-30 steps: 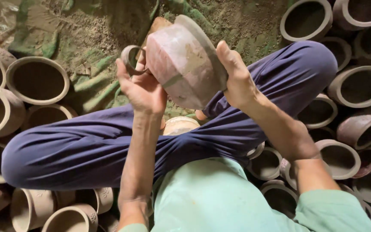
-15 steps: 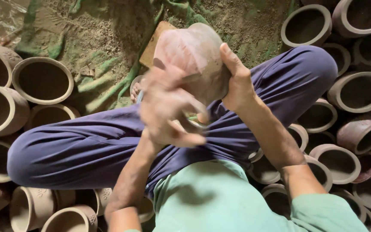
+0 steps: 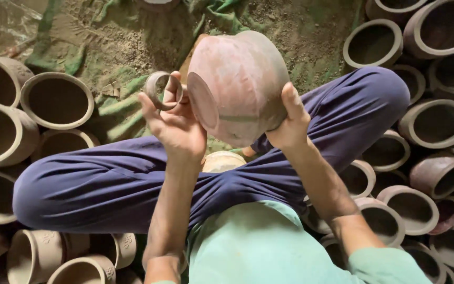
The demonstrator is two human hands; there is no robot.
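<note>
Head view: right hand (image 3: 290, 123) fingers clamp the tilted clay pot (image 3: 235, 87); left hand (image 3: 174, 123) fingers pinch a clay ring (image 3: 158, 89) beside its base, mid-shaping; steady grip needed.

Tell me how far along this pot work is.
Done: unclear; many clay pots stand around the seated person. In hand: the right hand holds a reddish pot tilted up, base showing, while the left hand holds a ring tool beside it. Left: cannot tell which pots are untreated.
</note>
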